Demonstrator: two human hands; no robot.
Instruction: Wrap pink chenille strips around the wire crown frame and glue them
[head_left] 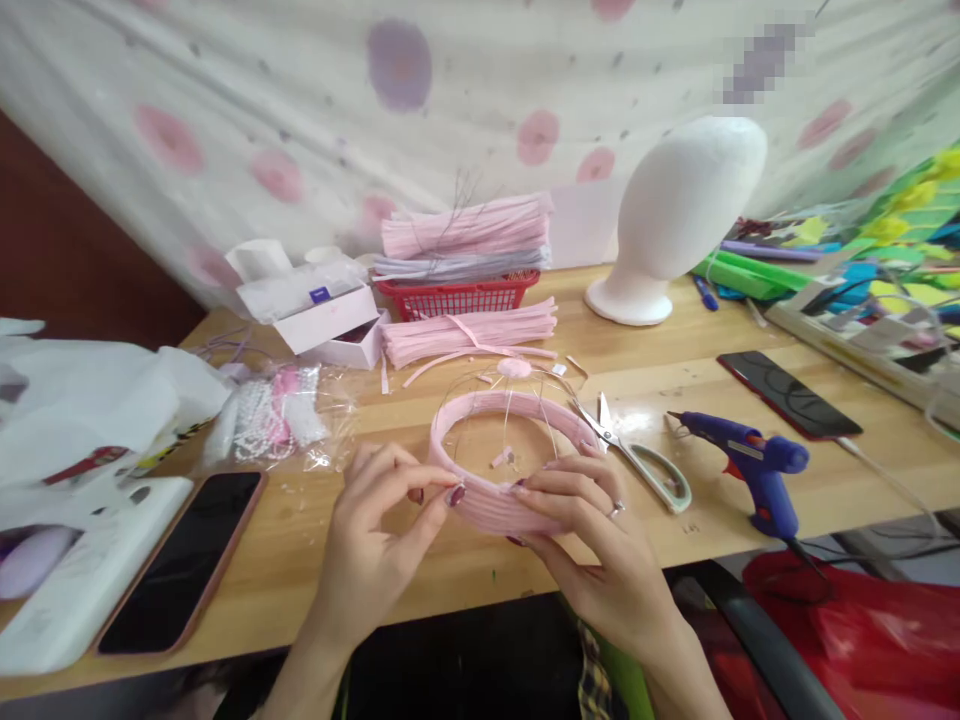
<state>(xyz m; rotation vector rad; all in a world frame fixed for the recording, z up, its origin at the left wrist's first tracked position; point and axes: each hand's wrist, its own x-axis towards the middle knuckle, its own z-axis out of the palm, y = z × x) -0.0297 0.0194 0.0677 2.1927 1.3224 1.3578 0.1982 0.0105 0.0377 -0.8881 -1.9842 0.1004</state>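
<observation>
A pink ring wound from pipe cleaners (480, 500), with thin wire arches rising over it to a small pink disc (514, 368), rests on the wooden table (420, 585). My left hand (382, 530) pinches its near left rim with thumb and fingertips. My right hand (581, 535), a ring on one finger, grips the near right rim with fingers curled around it.
Scissors (645, 462) and a blue glue gun (754, 462) lie right of the ring. One phone (184, 560) lies near left, another phone (787, 392) at the right. Behind are pink pipe cleaners (469, 335), a red basket (454, 295), a white foam head (675, 215) and plastic bags (277, 415).
</observation>
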